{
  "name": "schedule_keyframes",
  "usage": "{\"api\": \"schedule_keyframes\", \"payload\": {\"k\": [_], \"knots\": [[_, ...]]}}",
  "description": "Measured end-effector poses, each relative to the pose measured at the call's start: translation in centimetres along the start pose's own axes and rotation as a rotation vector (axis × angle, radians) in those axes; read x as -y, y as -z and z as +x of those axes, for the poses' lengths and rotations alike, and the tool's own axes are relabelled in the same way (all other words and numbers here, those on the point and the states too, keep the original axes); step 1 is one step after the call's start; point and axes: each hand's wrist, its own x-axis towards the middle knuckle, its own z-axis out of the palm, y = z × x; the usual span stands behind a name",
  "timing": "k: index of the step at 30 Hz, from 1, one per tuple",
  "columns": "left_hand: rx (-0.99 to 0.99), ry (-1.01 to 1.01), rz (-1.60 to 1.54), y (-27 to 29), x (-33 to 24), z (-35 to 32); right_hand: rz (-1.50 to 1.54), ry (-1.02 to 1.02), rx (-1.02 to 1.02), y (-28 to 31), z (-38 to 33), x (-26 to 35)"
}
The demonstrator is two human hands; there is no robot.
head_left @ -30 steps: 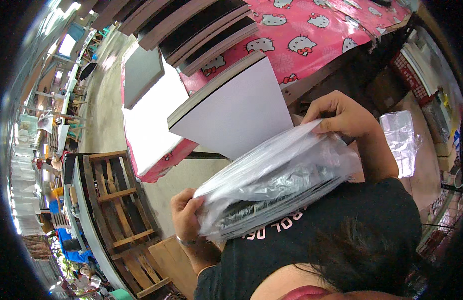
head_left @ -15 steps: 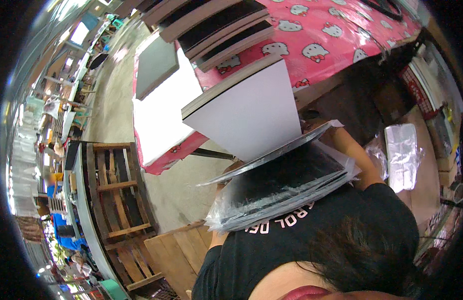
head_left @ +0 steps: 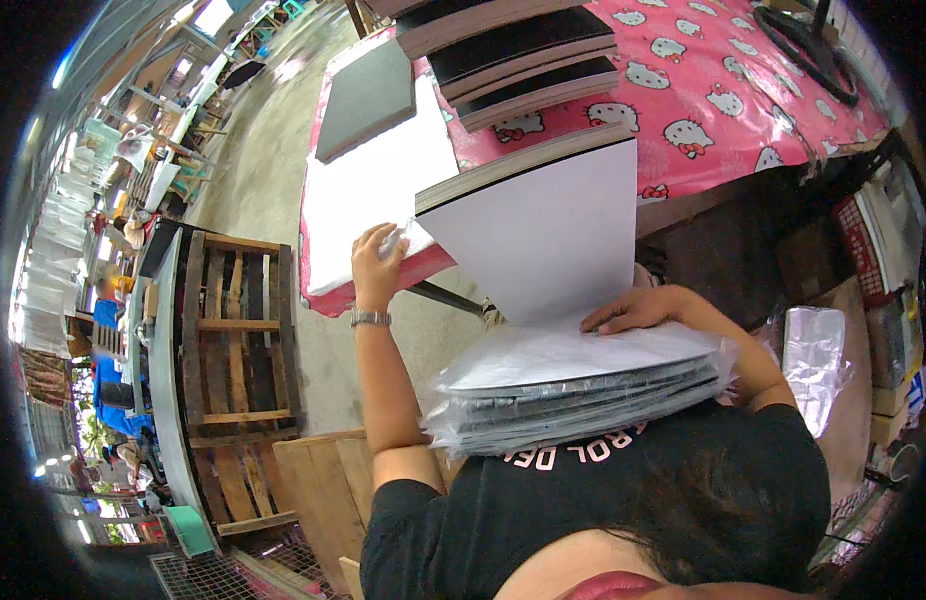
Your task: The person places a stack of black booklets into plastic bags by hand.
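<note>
My left hand (head_left: 378, 260), with a watch at the wrist, is raised by the near corner of the table; its fingers are curled on a crumpled bit of clear plastic film (head_left: 392, 243). On my lap rests a stack of thin flat boards in clear plastic sleeves (head_left: 583, 395), a pale one on top. My right hand (head_left: 638, 308) lies on that top board with its fingers stretched out. Just beyond stands a tilted white panel (head_left: 553, 225) with a thick layered edge, against the table side. Its lower edge meets the sleeved stack.
The table with a pink patterned cover (head_left: 673, 85) carries several black boards in stacks (head_left: 528, 45), a grey slab (head_left: 368, 100) and a white sheet (head_left: 383, 185). A wooden pallet (head_left: 238, 330) stands at left. Folded clear plastic (head_left: 813, 350) lies at right.
The sleeved board that was tilted over the stack now lies flat on it. My left hand has come out from behind it, up and to the left; my right hand now shows on top.
</note>
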Motion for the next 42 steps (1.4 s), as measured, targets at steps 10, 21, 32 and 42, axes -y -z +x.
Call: {"api": "schedule_keyframes", "payload": {"k": [10, 21, 32, 42], "knots": [[0.517, 0.245, -0.181, 1.6, 1.2, 3.6, -0.409, 0.141, -0.45, 5.3, -4.2, 7.9], [0.525, 0.306, -0.127, 1.8, 2.4, 3.1, -0.435, 0.482, -0.465, 5.1, -5.4, 15.9], [0.271, 0.807, -0.46, 1.1, 5.9, 5.6, -0.333, 0.564, -0.461, 5.8, -6.1, 18.3], [-0.187, 0.681, -0.013, 1.6, 9.3, 10.3, -0.262, 0.567, -0.579, 5.9, -5.7, 18.9]]}}
